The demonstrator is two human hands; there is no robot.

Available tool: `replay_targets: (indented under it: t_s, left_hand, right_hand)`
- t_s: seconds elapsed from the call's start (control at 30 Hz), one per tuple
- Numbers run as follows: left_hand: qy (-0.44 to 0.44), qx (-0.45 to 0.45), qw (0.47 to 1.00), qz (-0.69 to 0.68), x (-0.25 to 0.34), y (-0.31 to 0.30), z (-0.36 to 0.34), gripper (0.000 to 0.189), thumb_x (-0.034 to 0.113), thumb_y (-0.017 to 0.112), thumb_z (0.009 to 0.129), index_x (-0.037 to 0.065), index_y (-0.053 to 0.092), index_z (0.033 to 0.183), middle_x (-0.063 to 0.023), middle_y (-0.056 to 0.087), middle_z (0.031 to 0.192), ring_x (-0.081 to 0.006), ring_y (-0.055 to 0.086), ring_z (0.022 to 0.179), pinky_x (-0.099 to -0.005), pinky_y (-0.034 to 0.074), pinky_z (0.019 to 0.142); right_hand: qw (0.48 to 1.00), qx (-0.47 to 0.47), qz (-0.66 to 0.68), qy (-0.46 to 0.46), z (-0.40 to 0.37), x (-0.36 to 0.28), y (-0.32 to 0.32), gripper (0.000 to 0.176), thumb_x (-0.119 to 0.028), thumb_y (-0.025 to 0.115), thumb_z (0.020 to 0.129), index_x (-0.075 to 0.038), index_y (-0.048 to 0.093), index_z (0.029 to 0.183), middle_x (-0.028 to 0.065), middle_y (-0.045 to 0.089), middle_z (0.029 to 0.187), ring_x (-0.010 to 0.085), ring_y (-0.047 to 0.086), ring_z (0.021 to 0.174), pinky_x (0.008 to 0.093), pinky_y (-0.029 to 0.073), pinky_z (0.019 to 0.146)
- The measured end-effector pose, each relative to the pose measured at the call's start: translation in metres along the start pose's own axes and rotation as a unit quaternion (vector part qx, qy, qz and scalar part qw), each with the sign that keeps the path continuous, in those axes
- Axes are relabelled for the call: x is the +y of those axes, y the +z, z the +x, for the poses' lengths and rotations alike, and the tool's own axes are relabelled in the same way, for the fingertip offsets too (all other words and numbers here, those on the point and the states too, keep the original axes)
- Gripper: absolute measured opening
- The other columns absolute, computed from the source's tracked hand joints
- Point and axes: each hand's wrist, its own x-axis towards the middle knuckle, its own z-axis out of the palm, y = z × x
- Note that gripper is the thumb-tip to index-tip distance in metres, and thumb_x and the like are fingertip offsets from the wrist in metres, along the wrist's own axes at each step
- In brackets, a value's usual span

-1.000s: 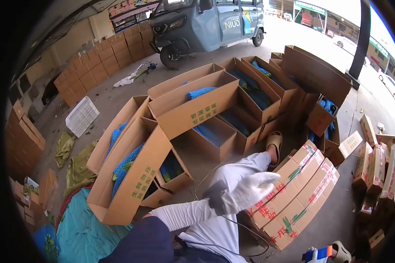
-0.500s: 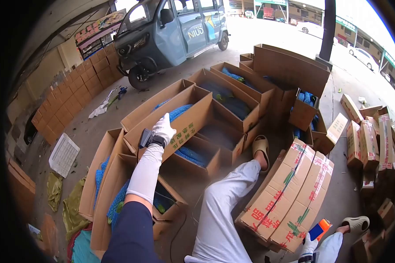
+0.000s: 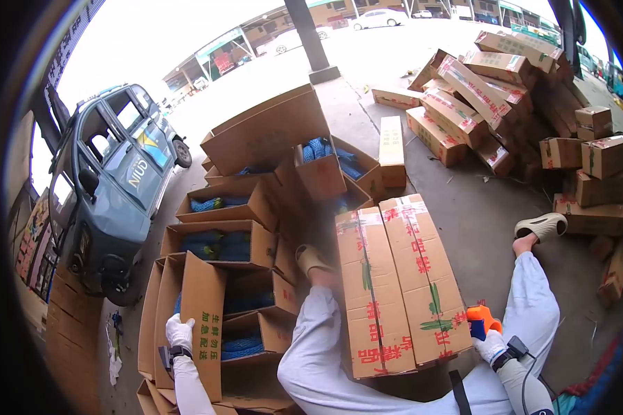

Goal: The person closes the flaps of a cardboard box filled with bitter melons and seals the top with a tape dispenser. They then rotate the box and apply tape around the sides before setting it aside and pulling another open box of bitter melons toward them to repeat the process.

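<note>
My left hand (image 3: 180,333), in a white glove, grips the upper edge of a long open cardboard box (image 3: 204,311) with green print on its side. In my gloved right hand (image 3: 490,346) is an orange and blue tape dispenser (image 3: 483,319), held against the near right corner of the closed boxes. Two long closed boxes (image 3: 374,297) with red print and clear tape lie side by side between my legs. Blue-netted produce (image 3: 242,347) fills open boxes on the left; green shows among some of it.
Open boxes (image 3: 218,242) stand in rows on the left, with a tall box (image 3: 270,131) behind. Taped boxes (image 3: 457,114) are piled at the far right. A blue-grey vehicle (image 3: 121,187) is parked left, and a pillar (image 3: 310,41) rises behind.
My view has turned to the right, bringing the pile of taped boxes further in. My left hand stays on the open box. The tape dispenser is now against the closed boxes' corner.
</note>
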Motion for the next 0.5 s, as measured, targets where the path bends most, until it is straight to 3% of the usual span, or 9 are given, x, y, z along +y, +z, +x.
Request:
replay_targets:
  t_s: [0.07,0.13,0.2,0.23,0.33,0.4,0.47,0.5]
  left_hand:
    - [0.064,0.01,0.994,-0.084,0.021,-0.032,-0.023,0.027,0.013,0.081,0.08,-0.002,0.073,0.1,-0.0164,0.076,0.088,-0.0243,0.073,0.08,-0.035,0.056,0.074]
    - [0.155,-0.011,0.987,-0.042,0.063,-0.067,-0.059,0.024,0.011,0.079,0.082,-0.005,0.073,0.099,-0.0151,0.076,0.086,-0.0203,0.072,0.076,-0.032,0.055,0.071]
    - [0.208,-0.045,0.971,-0.108,0.118,-0.088,-0.103,0.018,0.007,0.076,0.085,-0.005,0.073,0.098,-0.0139,0.076,0.084,-0.0181,0.072,0.072,-0.0312,0.055,0.067]
    - [0.217,-0.061,0.969,-0.1,0.152,-0.101,-0.127,0.015,0.005,0.075,0.084,-0.003,0.074,0.096,-0.0143,0.075,0.081,-0.0184,0.072,0.069,-0.0311,0.055,0.064]
    - [0.382,-0.108,0.914,-0.078,0.229,-0.116,-0.162,0.016,0.007,0.079,0.081,-0.001,0.075,0.095,-0.0159,0.074,0.08,-0.0252,0.073,0.068,-0.033,0.056,0.063]
    - [0.498,-0.117,0.855,-0.083,0.289,-0.105,-0.186,0.021,0.015,0.081,0.078,0.002,0.075,0.093,-0.0165,0.073,0.079,-0.0319,0.072,0.07,-0.0359,0.057,0.063]
    - [0.578,-0.17,0.796,-0.057,0.346,-0.077,-0.218,0.021,0.02,0.078,0.081,0.003,0.075,0.094,-0.0153,0.072,0.081,-0.0346,0.07,0.072,-0.0372,0.056,0.065]
    - [0.616,-0.19,0.762,-0.056,0.366,-0.054,-0.237,0.02,0.022,0.076,0.084,0.005,0.074,0.094,-0.0143,0.07,0.08,-0.0355,0.069,0.072,-0.0386,0.056,0.065]
  right_hand:
    - [0.987,0.053,0.112,-0.103,-0.011,-0.022,-0.015,0.04,-0.037,0.078,0.08,-0.001,0.071,0.094,0.0181,0.073,0.087,0.0342,0.072,0.082,0.0436,0.056,0.074]
    - [0.995,0.061,0.081,-0.012,-0.008,-0.039,-0.026,0.04,-0.035,0.081,0.08,0.0,0.07,0.096,0.0178,0.073,0.087,0.0328,0.072,0.082,0.0415,0.056,0.073]
    - [0.986,0.132,0.098,-0.018,0.011,-0.031,-0.023,0.034,-0.03,0.081,0.083,0.0,0.07,0.092,0.0137,0.074,0.088,0.0255,0.072,0.077,0.0372,0.056,0.072]
    - [0.975,0.117,0.189,-0.028,0.027,-0.022,-0.014,0.029,-0.026,0.079,0.086,0.0,0.069,0.095,0.0113,0.074,0.089,0.0219,0.072,0.077,0.0347,0.056,0.071]
    - [0.897,0.093,0.429,-0.056,0.019,-0.048,-0.032,0.02,-0.013,0.074,0.092,-0.001,0.066,0.105,0.0071,0.074,0.092,0.0155,0.073,0.078,0.029,0.058,0.074]
    - [0.832,0.054,0.551,-0.038,-0.001,-0.076,-0.048,0.029,-0.014,0.075,0.092,-0.001,0.062,0.115,0.0096,0.072,0.101,0.0185,0.074,0.085,0.0297,0.059,0.079]
    - [0.794,0.046,0.604,-0.049,-0.008,-0.084,-0.055,0.031,-0.013,0.075,0.092,-0.002,0.062,0.117,0.0078,0.071,0.105,0.0179,0.073,0.088,0.0307,0.058,0.079]
    - [0.799,0.072,0.593,-0.065,-0.012,-0.089,-0.06,0.031,-0.012,0.075,0.091,-0.003,0.062,0.117,0.0064,0.07,0.104,0.0174,0.071,0.087,0.0311,0.058,0.078]
